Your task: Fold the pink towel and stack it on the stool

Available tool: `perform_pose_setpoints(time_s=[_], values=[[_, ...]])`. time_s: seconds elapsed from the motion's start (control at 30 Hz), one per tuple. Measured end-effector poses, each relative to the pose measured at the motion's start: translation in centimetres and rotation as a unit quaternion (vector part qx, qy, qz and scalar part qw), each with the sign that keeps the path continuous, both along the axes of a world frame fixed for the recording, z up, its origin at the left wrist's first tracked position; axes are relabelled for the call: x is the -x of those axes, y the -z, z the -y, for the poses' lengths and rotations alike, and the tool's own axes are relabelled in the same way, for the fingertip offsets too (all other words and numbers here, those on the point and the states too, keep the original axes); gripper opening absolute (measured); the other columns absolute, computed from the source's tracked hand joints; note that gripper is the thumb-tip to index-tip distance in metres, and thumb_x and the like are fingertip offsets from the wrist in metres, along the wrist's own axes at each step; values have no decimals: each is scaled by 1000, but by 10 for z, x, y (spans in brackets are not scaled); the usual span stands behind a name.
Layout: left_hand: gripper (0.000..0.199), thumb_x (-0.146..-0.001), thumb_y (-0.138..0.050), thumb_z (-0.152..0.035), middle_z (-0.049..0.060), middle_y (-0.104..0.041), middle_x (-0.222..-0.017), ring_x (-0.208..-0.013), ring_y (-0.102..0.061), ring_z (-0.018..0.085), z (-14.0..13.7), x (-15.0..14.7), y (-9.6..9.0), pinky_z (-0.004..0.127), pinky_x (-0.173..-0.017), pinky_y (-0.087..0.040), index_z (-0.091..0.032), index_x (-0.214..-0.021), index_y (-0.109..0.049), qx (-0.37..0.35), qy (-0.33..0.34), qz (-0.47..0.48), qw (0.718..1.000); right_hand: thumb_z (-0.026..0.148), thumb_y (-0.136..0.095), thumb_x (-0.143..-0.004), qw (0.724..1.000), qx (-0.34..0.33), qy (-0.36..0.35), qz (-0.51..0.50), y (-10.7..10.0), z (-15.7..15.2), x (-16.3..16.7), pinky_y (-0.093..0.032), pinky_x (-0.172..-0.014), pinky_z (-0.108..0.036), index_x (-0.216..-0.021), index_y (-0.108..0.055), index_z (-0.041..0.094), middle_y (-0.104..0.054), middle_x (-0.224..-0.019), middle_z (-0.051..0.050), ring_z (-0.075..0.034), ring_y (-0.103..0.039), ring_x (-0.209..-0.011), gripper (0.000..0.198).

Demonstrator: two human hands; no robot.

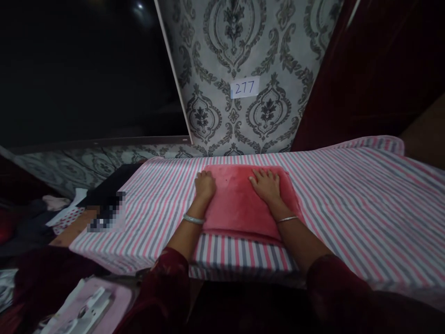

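Across the striped cloth [354, 199], midway along, lay the folded pink fabric [239, 199]. I had the right hand [267, 185] flat on it, fingers spread, gripping nothing, seemingly to keep it smooth; the left hand [205, 185] rested at its left edge, fingers curled, though I couldn't tell whether they pinched it. Its rounded rectangle looked plush against the smoother cloth and scroll-patterned wallpaper [232, 116] beyond.

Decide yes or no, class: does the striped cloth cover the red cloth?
No, the red cloth lies on top of the striped cloth, under the right hand.
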State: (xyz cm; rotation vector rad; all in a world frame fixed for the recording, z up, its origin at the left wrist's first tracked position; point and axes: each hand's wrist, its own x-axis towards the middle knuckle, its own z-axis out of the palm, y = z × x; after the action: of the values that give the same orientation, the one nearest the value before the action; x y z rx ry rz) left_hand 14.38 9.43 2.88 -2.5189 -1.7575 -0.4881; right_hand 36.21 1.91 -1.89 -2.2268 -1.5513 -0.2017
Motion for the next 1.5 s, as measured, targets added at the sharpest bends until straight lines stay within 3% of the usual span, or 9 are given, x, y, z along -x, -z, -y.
perform_pose_setpoints(time_s=[0.23, 0.4, 0.6, 0.7, 1.03, 1.13, 1.27, 1.37, 1.5], values=[[37, -93, -51, -32, 17, -69, -115, -106, -66, 30, 27, 55, 7, 39, -87, -49, -15, -124, -64, 44, -55, 117, 991, 46, -34, -101, 1000, -16, -7, -17, 3, -1, -3, -27, -113, -65, -142, -59, 19, -54, -149, -15, -38, -43, -139, 55], [30, -85, -58, -47, 5, -65, -76, -76, -63, 23, 58, 94, 31, 33, -70, -47, -19, -88, -67, 97, -24, 224, 969, 48, -32, -101, 999, -24, -4, -21, 4, -1, -4, -26, -114, -64, -142, -59, 20, -55, -149, -15, -38, -42, -139, 56], [39, -77, -61, -59, 7, -65, -96, -93, -61, 23, 88, 127, 39, 35, -85, -49, -20, -83, -65, 162, 90, 377, 907, 47, -31, -103, 999, 18, 2, -30, -2, 1, -3, -22, -116, -63, -147, -54, 20, -49, -154, -13, -37, -37, -142, 57], [42, -78, -60, -61, 5, -65, -88, -86, -60, 22, 87, 136, 39, 33, -80, -48, -19, -85, -64, 218, 67, 422, 877, 46, -32, -102, 999, 18, -1, -27, -3, 2, -4, -23, -116, -63, -147, -54, 21, -49, -154, -13, -37, -37, -142, 56], [41, -80, -61, -61, 0, -60, -76, -75, -54, 18, 91, 137, 45, 28, -70, -44, -20, -83, -61, 186, 70, 420, 885, 37, -38, -100, 996, 26, -36, -79, -26, 6, -9, -28, -118, -52, -145, -56, 19, -52, -153, -10, -30, -43, -141, 52], [42, -79, -64, -61, -1, -60, -78, -75, -53, 17, 92, 137, 43, 27, -69, -43, -20, -86, -61, 208, 67, 435, 874, 28, -41, -96, 990, -58, -55, -114, -31, 37, -33, -37, -114, -39, -137, -62, 15, -61, -143, -11, -24, -53, -132, 48], [44, -76, -68, -62, 0, -60, -81, -78, -54, 18, 94, 135, 39, 27, -73, -44, -20, -88, -63, 212, 72, 453, 863, 33, -45, -90, 962, -167, 34, -213, -10, 113, -58, -52, -91, -39, -111, -71, 16, -74, -111, -12, -25, -68, -97, 38], [46, -74, -70, -64, -1, -61, -81, -79, -55, 18, 96, 132, 37, 27, -73, -45, -21, -89, -63, 218, 68, 468, 854, 41, -47, -88, 927, -159, 46, -335, 12, 164, -58, -52, -72, -34, -91, -69, 18, -71, -81, -6, -21, -64, -72, 32], [48, -72, -72, -65, -1, -62, -82, -80, -56, 17, 95, 132, 39, 25, -73, -45, -21, -89, -63, 229, 67, 478, 845, 53, -51, -83, 892, -143, -1, -429, 23, 198, -47, -46, -61, -29, -79, -63, 20, -62, -69, -1, -17, -56, -65, 35]])
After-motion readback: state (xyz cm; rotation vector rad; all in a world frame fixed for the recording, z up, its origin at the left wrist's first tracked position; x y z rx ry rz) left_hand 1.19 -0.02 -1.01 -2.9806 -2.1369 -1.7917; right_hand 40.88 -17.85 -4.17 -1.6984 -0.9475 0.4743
